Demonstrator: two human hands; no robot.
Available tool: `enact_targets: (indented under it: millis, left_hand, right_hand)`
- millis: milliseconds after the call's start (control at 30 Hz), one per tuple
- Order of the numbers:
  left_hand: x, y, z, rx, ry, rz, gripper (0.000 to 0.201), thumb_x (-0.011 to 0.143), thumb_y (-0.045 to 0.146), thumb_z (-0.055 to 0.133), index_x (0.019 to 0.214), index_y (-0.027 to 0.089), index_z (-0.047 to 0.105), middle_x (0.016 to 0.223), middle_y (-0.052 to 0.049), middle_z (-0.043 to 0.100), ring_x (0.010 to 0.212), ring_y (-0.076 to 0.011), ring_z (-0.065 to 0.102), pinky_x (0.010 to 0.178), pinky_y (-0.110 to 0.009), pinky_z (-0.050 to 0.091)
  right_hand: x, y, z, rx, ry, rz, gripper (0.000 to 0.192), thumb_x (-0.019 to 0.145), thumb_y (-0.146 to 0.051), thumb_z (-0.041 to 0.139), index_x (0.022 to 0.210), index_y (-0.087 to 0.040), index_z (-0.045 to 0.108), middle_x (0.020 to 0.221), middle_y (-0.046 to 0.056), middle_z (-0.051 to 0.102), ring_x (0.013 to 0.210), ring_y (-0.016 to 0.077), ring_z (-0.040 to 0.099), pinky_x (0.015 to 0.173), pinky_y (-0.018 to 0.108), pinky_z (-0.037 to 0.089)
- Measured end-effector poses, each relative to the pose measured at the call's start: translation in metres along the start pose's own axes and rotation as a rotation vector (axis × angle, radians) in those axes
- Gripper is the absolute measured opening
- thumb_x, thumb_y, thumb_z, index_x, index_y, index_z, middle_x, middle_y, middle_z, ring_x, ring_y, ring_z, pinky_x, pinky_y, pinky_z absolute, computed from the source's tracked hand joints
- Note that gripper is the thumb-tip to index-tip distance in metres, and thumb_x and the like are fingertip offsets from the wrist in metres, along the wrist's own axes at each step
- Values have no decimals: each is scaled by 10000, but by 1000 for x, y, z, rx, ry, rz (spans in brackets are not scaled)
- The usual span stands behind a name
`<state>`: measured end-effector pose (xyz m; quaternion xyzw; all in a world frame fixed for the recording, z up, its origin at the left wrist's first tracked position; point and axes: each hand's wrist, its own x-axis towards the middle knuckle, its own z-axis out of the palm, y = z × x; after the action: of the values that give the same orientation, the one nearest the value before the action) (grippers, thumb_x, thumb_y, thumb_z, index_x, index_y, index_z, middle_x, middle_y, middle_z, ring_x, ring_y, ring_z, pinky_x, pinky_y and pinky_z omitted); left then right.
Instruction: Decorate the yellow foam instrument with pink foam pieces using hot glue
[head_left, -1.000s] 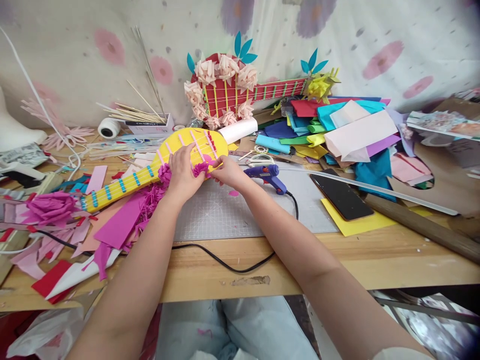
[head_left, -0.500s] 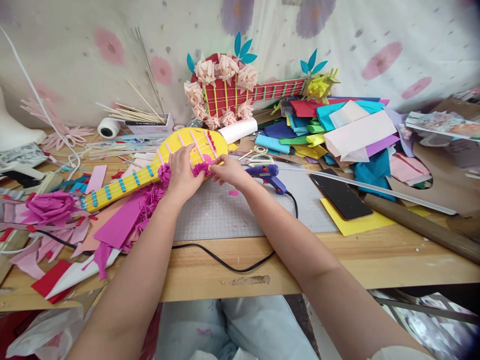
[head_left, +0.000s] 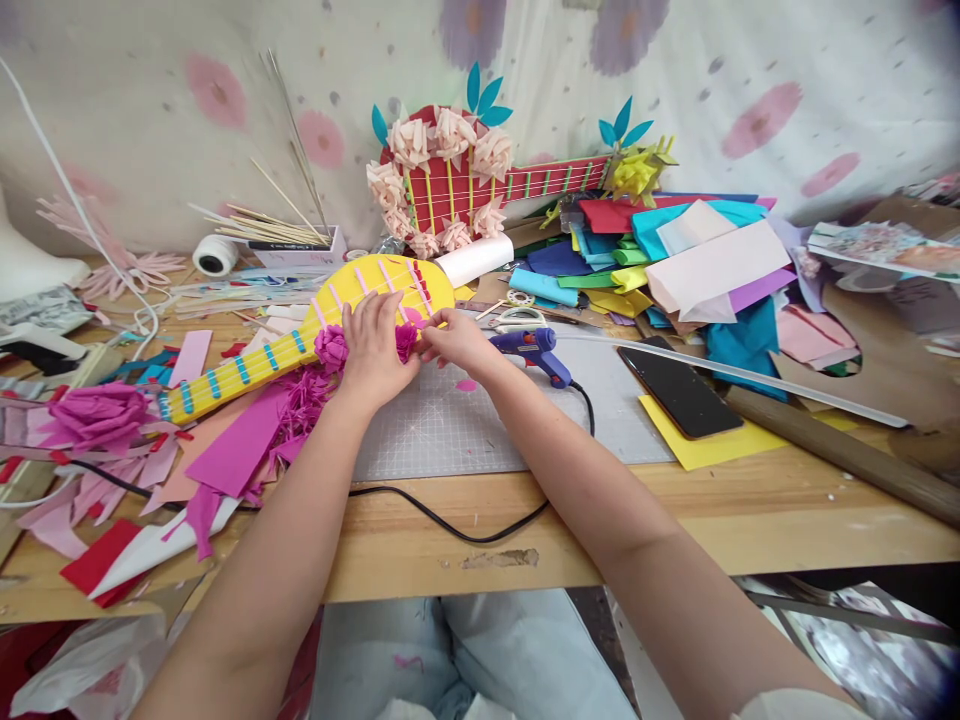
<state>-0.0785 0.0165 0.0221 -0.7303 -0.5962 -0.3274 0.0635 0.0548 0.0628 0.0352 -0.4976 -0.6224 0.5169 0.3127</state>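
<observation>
A yellow paper guitar [head_left: 352, 285] lies slanted on the table, with pink strips on its body and blue bands along its neck [head_left: 225, 378]. Magenta paper flowers [head_left: 331, 347] line its near edge. My left hand [head_left: 373, 350] rests over these flowers, fingers stretched across the guitar's body; the thumb side reaches toward my right hand. At the body's lower right edge, my right hand [head_left: 456, 340] has its fingertips pinched together by a magenta flower [head_left: 406, 341]. What lies between those fingertips is mostly hidden.
A blue glue gun [head_left: 531, 345] lies on the grey cutting mat [head_left: 480, 440], its black cord looping along the front. To the right are a phone [head_left: 679, 388] and a wooden stick [head_left: 847, 455]. Behind stands a red paper guitar [head_left: 450, 185] beside piled coloured paper [head_left: 712, 250].
My left hand has shifted slightly right along the flowers, nearer my right hand. The right hand stays almost in place, fingertips still pinched, and the guitar has hardly moved.
</observation>
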Motion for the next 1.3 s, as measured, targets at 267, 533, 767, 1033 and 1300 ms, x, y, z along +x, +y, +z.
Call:
enact_targets:
  millis: [267, 533, 767, 1033, 1300]
  left_hand:
    - [0, 0, 9, 32, 19, 18, 730, 664, 162, 576, 1354, 163, 337, 1384, -159, 431, 1360, -309, 296, 1147, -534, 63]
    - [-2, 2, 8, -2, 15, 52, 734, 636, 107, 542, 1343, 169, 355, 1373, -150, 442, 1356, -305, 304, 1139, -553, 64]
    - [-2, 3, -1, -171, 295, 80, 539, 621, 40, 452, 1134, 198, 506, 1188, -92, 557, 1211, -247, 461, 1106, -482, 252]
    - [-15, 31, 1, -284, 23, 262, 226, 835, 143, 403, 982, 191, 568, 902, -42, 667, 854, -148, 626, 781, -277, 478]
    - [-26, 51, 32, -96, -355, -94, 219, 841, 259, 538, 1044, 200, 594, 942, -40, 679, 926, -206, 619, 773, -330, 473]
  right_hand:
    - [4, 7, 3, -100, 35, -94, 113, 782, -138, 523, 777, -204, 431, 646, -4, 643, 562, 141, 644, 410, 194, 444]
    - [2, 3, 3, -26, 34, -33, 90, 771, -136, 486, 779, -203, 426, 661, -1, 639, 544, 127, 623, 421, 202, 443]
    - [-9, -1, -12, -222, 98, -169, 83, 746, -183, 527, 788, -201, 457, 682, -26, 601, 562, 106, 581, 503, 215, 427]
    - [-56, 21, -63, -306, -219, -162, 96, 712, -244, 586, 731, -181, 515, 599, -46, 508, 502, 70, 447, 471, 203, 357]
    - [-85, 46, -152, -369, -514, 119, 381, 699, -530, 650, 681, -166, 539, 549, -42, 489, 460, 58, 395, 475, 236, 296]
